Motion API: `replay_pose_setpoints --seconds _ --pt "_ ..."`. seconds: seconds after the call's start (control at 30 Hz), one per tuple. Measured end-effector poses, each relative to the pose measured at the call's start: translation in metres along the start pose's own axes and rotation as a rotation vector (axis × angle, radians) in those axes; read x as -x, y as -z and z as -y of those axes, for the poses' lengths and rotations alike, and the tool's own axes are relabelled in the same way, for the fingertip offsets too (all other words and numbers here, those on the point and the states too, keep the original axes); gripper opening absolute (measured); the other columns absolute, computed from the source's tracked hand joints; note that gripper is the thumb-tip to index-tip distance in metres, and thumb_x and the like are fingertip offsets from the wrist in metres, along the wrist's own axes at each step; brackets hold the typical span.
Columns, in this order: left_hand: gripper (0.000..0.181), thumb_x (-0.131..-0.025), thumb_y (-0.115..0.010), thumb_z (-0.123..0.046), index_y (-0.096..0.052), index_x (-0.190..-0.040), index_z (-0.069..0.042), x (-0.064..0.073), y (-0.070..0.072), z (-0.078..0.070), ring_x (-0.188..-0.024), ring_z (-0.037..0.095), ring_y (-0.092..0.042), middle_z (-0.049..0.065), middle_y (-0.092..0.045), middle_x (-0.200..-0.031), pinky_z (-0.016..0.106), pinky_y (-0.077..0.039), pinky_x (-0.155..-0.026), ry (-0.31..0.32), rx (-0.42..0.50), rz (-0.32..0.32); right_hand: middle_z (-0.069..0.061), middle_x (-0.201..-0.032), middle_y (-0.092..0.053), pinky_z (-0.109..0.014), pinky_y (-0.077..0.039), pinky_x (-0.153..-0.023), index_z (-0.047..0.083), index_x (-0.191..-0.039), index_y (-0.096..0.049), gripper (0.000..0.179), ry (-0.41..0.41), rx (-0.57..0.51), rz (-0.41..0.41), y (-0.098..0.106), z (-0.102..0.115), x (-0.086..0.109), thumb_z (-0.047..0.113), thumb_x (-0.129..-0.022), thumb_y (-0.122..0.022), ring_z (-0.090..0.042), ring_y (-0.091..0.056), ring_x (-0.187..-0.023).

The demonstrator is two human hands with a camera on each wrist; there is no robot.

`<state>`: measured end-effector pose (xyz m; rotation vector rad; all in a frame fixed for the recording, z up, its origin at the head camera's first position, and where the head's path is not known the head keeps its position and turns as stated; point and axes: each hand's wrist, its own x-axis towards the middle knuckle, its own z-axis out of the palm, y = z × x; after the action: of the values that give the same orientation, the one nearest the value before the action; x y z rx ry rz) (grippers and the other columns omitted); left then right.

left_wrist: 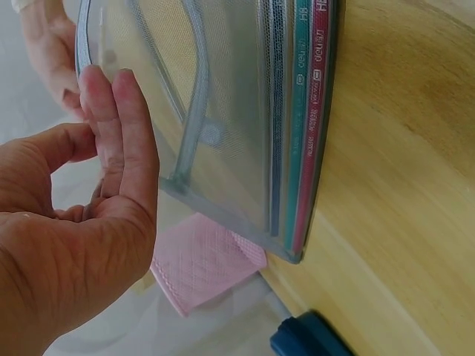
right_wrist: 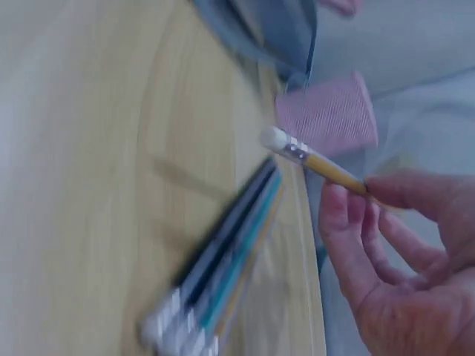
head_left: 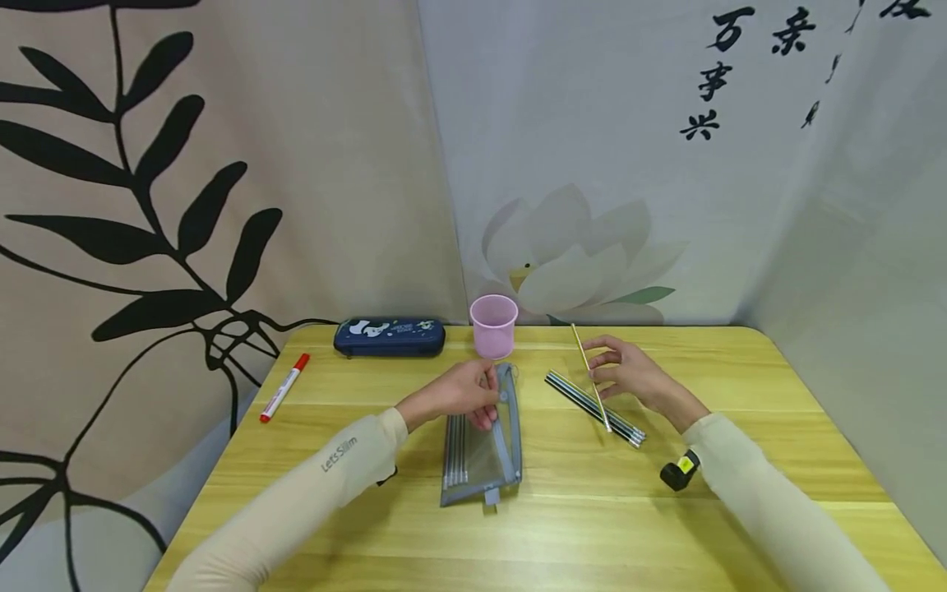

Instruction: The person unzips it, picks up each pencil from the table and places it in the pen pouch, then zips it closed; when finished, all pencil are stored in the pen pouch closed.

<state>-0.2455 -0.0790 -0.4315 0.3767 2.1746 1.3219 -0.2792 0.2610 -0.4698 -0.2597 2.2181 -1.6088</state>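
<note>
A grey mesh pencil pouch [head_left: 481, 460] is near the middle of the table, with several pencils inside along its left side. Teal and red pencils [left_wrist: 312, 126] show through the mesh in the left wrist view. My left hand [head_left: 462, 390] holds the pouch by its upper zip edge, thumb bent toward the fingers. To the right, my right hand [head_left: 629, 374] pinches a yellow pencil [right_wrist: 334, 172] with a white eraser end between thumb and fingertips. That pencil slants above a bundle of several pencils [head_left: 592, 407] lying on the table.
Behind the pouch stands a pink cup [head_left: 494, 327], with a dark blue pencil case [head_left: 390, 338] to its left. A red-capped white marker [head_left: 284, 388] lies at the table's left edge. Curtains rise behind the wooden table [head_left: 592, 534].
</note>
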Motion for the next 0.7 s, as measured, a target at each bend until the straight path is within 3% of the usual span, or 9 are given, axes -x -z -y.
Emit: replay_pose_setpoints --seconds 0.33,0.57,0.7 --pt "0.013 -0.101 -0.057 -0.001 -0.052 -0.112 0.005 -0.002 -0.002 -0.003 -0.056 0.018 -0.070 0.013 -0.069 -0.073 0.049 -0.070 -0.069 -0.004 -0.004 0.012 -0.005 -0.114 -0.057 -0.037 -0.070 -0.080 0.007 -0.154 -0.034 0.057 0.023 -0.341 -0.027 -0.043 0.016 0.003 0.000 -0.104 -0.059 -0.017 -0.066 -0.097" --pt "0.009 -0.101 -0.058 -0.001 -0.052 -0.107 0.001 -0.005 -0.003 -0.001 -0.056 0.019 -0.070 0.014 -0.070 -0.073 0.048 -0.070 -0.067 -0.012 -0.008 0.014 -0.014 -0.127 -0.049 -0.038 -0.070 -0.084 0.007 -0.154 -0.026 0.062 -0.031 -0.489 -0.078 -0.076 0.021 0.007 -0.003 -0.102 -0.058 -0.017 -0.064 -0.095" --pt "0.010 -0.100 -0.059 -0.001 -0.052 -0.107 0.001 -0.005 -0.004 -0.003 -0.056 0.019 -0.070 0.014 -0.070 -0.073 0.047 -0.070 -0.066 -0.012 -0.008 0.012 -0.012 -0.120 -0.050 -0.037 -0.071 -0.083 0.008 -0.150 -0.025 0.060 -0.069 -0.559 -0.121 -0.097 0.022 0.010 -0.005 -0.101 -0.057 -0.018 -0.064 -0.094"
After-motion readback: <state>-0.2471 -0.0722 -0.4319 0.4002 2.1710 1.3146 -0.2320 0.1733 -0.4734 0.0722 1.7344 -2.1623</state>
